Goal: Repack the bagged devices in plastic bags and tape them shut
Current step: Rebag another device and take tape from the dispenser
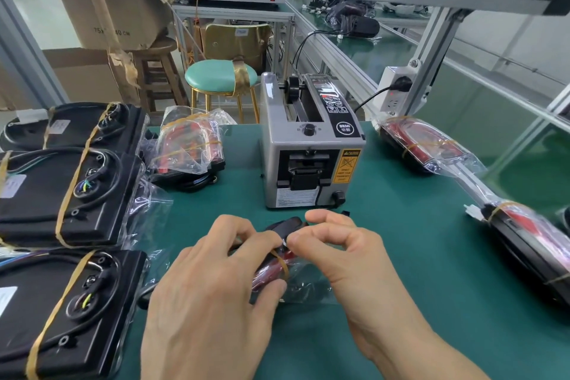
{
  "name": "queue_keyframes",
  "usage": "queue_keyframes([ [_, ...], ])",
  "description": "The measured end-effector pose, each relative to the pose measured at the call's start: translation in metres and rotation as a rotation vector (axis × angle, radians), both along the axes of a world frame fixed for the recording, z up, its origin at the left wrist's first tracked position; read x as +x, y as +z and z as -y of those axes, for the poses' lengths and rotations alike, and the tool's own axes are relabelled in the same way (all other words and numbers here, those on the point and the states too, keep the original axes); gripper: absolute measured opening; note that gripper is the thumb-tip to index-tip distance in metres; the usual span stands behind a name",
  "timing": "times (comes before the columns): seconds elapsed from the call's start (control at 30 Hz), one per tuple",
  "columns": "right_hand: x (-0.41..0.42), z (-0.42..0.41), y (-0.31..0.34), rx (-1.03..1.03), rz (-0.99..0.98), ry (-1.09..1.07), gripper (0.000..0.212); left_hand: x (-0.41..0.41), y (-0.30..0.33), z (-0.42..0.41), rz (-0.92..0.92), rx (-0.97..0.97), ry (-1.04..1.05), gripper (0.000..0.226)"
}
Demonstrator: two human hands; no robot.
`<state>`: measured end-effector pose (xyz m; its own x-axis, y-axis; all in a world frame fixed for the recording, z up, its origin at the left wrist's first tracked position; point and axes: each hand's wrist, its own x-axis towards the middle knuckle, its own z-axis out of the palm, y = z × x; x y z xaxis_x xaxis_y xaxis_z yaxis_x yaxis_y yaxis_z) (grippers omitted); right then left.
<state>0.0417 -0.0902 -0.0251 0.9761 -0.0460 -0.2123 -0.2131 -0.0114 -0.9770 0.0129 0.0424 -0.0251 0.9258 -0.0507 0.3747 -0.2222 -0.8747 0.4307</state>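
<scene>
While both hands' fingers (265, 241) pinch the bagged device (274, 268) at six o'clock from the tape dispenser (311, 145), its slippery, crinkly film looks best gripped through to the rigid body.

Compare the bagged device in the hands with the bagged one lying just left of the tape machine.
The device in the hands is gripped by the left hand and pinched by the right hand; the bagged device left of the tape dispenser lies untouched. The held one shows one yellowish band, the other at least two. Both are red and black, in clear plastic.
</scene>
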Motion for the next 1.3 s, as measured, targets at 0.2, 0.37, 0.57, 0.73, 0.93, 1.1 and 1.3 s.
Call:
queue_keyframes([
  [0.2,0.001,0.001,-0.004,0.128,-0.052,0.001,0.014,0.0,0.003,0.0,-0.016,-0.036,0.029,0.055],
  [0.37,0.002,0.002,-0.003,0.087,-0.04,0.024,0.01,0.0,0.004,0.0,-0.013,-0.041,0.021,0.056],
  [0.57,0.002,0.0,-0.007,0.032,0.01,-0.002,0.009,-0.001,0.001,0.0,-0.019,-0.024,-0.007,0.054],
  [0.73,0.002,0.0,-0.01,-0.04,0.06,-0.009,0.009,0.0,-0.001,0.0,0.006,0.004,-0.018,0.05],
  [0.93,0.009,0.01,-0.019,-0.082,0.1,-0.149,0.015,0.001,-0.001,0.0,0.031,0.012,-0.011,0.047],
  [1.1,0.008,0.012,-0.017,-0.144,0.139,-0.026,0.031,0.003,-0.003,0.0,0.027,0.005,-0.021,0.049],
  [1.3,0.018,0.01,-0.023,-0.247,0.142,0.012,0.01,0.001,-0.005,-0.001,-0.003,0.008,-0.049,0.051],
])
